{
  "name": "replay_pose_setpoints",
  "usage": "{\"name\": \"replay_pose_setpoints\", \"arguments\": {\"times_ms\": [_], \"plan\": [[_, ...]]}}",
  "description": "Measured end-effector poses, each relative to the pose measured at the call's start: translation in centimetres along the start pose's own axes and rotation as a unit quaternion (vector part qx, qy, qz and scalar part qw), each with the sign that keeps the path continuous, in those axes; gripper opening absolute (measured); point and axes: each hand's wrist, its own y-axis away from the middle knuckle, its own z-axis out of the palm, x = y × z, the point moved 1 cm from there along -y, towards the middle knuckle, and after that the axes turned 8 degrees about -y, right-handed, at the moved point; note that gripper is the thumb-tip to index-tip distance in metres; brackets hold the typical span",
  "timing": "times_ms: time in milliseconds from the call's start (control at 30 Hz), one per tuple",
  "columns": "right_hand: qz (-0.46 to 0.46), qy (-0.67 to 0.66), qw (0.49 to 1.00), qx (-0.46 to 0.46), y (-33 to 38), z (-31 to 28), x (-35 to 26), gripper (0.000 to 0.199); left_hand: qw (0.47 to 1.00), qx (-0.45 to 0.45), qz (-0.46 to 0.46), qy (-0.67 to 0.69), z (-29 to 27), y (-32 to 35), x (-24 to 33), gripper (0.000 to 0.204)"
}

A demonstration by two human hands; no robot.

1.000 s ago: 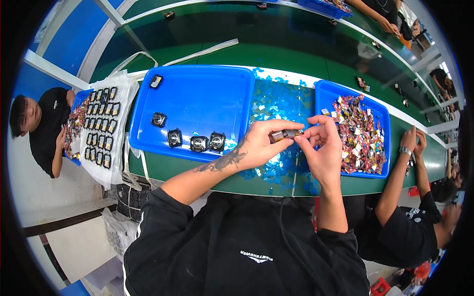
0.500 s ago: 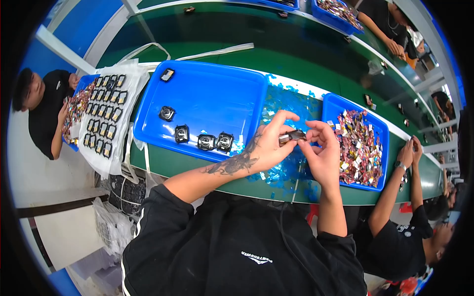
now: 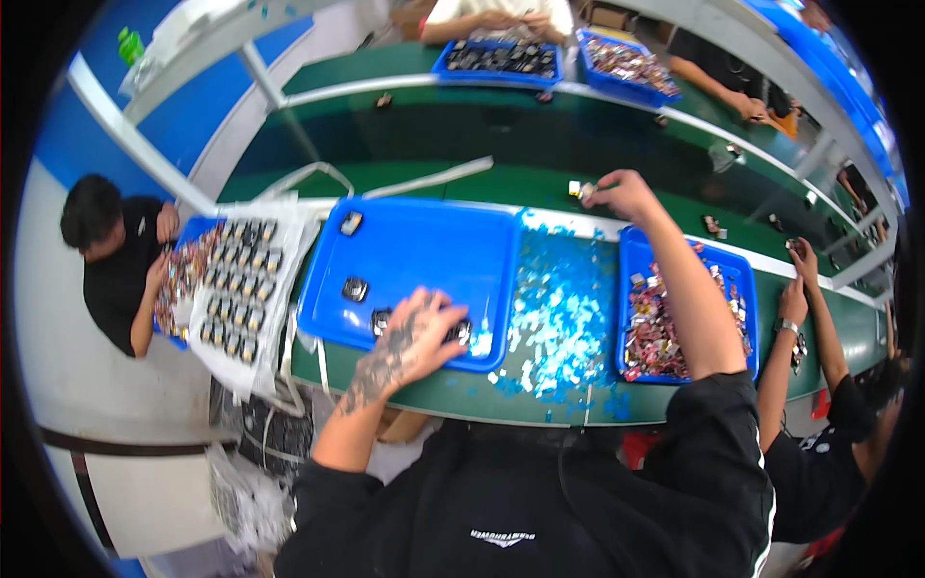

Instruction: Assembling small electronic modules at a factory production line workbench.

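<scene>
My left hand (image 3: 419, 337) reaches over the front rim of a blue tray (image 3: 424, 226). Its fingers curl down around a black watch case (image 3: 460, 333) near the tray's front right corner; the palm hides part of what lies beneath. Other dark watch cases sit in the tray, one (image 3: 355, 288) left of the hand and one (image 3: 351, 223) towards the back. With its arm stretched far out, my right hand (image 3: 624, 195) pinches a small part with a white square tab (image 3: 585, 191) over the green belt (image 3: 540, 183).
Shiny blue film scraps (image 3: 564, 318) cover the bench between the trays. A second blue tray (image 3: 626, 371) is heaped with small reddish parts. Watch cases stand in rows on a white sheet (image 3: 226, 371) at left. Co-workers sit left, right and across; one's hand (image 3: 795, 303) is near my right.
My hands have parted from the piece they held together. The left has moved to the tray's front; the right has reached forward to the belt and grasped a small part. The view has shifted.
</scene>
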Motion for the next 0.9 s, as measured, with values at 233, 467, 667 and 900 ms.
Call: {"name": "replay_pose_setpoints", "arguments": {"times_ms": [233,467,667,900], "plan": [[-0.156,0.201,0.949,0.187,3.6,1.4,0.7,0.041,1.000,0.008,0.007,0.028,0.1,-0.1,0.2,0.024],[-0.089,-0.196,0.919,-0.331,17.9,5.7,-2.8,0.031,0.942,0.284,0.164,0.071,-1.6,-6.4,6.9,0.019],[-0.258,-0.129,0.957,-0.014,21.4,3.4,0.9,0.022,0.913,0.108,0.135,0.371,-0.4,-8.2,11.0,0.044],[-0.196,-0.087,0.976,-0.036,24.4,1.5,1.0,0.016,0.782,-0.142,0.002,0.607,5.6,-8.6,9.7,0.024]]}}
